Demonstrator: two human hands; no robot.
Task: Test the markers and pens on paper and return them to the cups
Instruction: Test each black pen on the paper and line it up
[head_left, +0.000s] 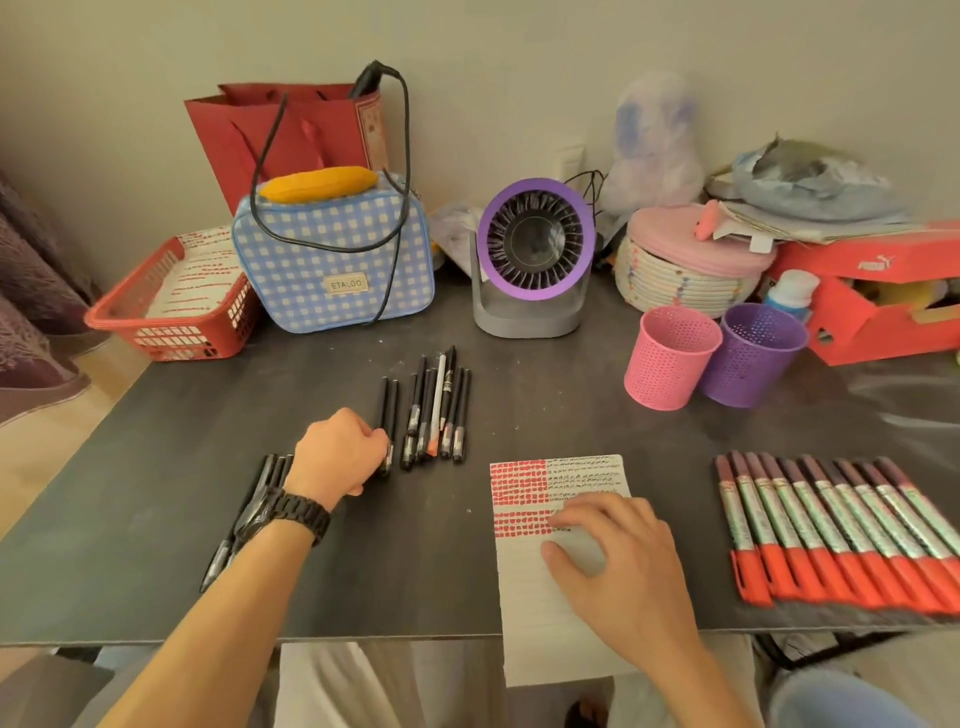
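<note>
Dark table (519, 405): left hand (340, 452) curled round a black pen (384, 405), right hand (618, 561) loose-fingered on the paper (535, 608).

Place: a home, at a table (156, 493) pushed against a bare pale wall (519, 78).
Household clutter: a red gift bag (291, 135), a blue gingham pouch (332, 260) labelled ETALOO, a woven basket (680, 280) with a pink lid, a red shoebox (878, 291) and a plastic bag (654, 140) crowd the back edge.
Comfort: a small purple desk fan (535, 244) stands among them.
Stationery: 2 perforated cups, a pink cup (670, 358) and a purple cup (753, 358), sit with black pens (436, 410), red-capped markers (841, 530) and lined paper (545, 613).
Storage: a red plastic basket (171, 317) holds more sheets.
Furnishing: purple patterned fabric (26, 312) lies at the left, beside a pale wood-toned floor (78, 374).
</note>
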